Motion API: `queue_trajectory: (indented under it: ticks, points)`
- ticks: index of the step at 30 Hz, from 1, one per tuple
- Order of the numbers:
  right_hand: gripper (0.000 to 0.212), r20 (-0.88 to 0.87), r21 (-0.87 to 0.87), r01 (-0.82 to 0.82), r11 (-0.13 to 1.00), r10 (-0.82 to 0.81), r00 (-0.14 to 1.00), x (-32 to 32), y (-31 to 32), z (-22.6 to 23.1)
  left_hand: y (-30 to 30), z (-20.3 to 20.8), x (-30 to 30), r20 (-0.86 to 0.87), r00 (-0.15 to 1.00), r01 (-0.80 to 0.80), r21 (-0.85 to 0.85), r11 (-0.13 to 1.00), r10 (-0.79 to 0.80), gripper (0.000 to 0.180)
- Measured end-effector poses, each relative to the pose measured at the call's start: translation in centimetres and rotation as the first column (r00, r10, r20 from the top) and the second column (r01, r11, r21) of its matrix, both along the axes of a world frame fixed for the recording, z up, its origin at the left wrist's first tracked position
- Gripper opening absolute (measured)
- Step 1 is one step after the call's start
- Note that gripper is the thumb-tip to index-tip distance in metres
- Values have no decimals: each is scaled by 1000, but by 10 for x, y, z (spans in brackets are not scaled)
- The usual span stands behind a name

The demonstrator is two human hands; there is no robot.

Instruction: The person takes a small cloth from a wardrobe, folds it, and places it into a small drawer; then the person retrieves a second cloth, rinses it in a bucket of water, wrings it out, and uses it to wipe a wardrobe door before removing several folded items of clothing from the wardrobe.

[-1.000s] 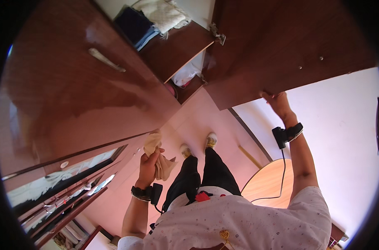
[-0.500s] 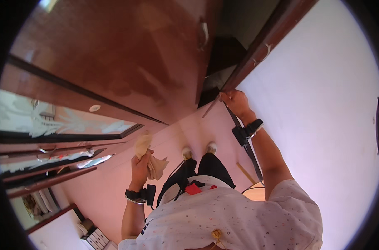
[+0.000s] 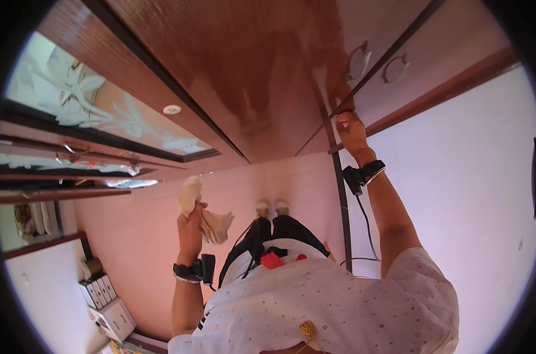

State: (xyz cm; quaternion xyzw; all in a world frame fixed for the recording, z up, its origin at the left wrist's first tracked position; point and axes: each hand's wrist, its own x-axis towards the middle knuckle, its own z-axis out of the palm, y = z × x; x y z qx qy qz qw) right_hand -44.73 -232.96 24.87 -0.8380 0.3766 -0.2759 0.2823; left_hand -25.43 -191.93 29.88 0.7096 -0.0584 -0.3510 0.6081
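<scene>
My left hand (image 3: 191,231) is closed round a crumpled beige cloth (image 3: 216,226), which sticks out above the fingers and hangs down beside them. My right hand (image 3: 352,131) is raised to the front of a glossy brown wardrobe, its fingers curled against the right door (image 3: 409,88) close to the seam between the two doors. Whatever those fingers may be gripping is hidden. Both doors stand closed. A curved metal handle (image 3: 357,61) is on the left door, and a matching handle (image 3: 395,69) faces it across the seam.
At left are a glass panel with white leaf patterns (image 3: 91,100) and more cabinet fronts with handles. White binders (image 3: 98,292) stand on a small white cabinet (image 3: 113,318) at the lower left. A white wall (image 3: 456,194) rises at right. My feet (image 3: 272,209) are on pinkish floor.
The right wardrobe door, open before with a dark inside showing, has swung shut with my right hand at it. My left hand still holds the cloth, slightly further left.
</scene>
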Motion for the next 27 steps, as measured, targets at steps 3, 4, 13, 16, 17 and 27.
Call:
queue_trajectory:
  ticks: [3, 4, 13, 16, 17, 27]
  points:
    - [16, -36, -105, -41, 994, 37, 999, -10, -11, -30, -8, -2, 6, 44, 999, -24, -25, 999, 25, 27]
    - [16, -20, 182, 53, 982, -50, 999, 3, 7, -9, -9, -3, 10, 12, 998, -59, -83, 995, 61, 27]
    - [30, 228, 803, -484, 348, 571, 789, 125, 113, -63, 18, -31, 61, -357, 904, -399, -509, 762, 235, 33]
    - [45, 541, 780, -616, -107, 612, 577, 199, 178, -51, 39, -48, 70, -385, 885, -449, -562, 694, 261, 36]
    - [49, 617, 725, -654, -214, 622, 481, 220, 196, -54, 46, -55, 74, -399, 887, -447, -613, 652, 233, 36]
    - [41, 646, 761, -296, -577, 636, 423, 354, 361, -74, 157, -115, 107, -393, 789, -553, -790, 265, 473, 58]
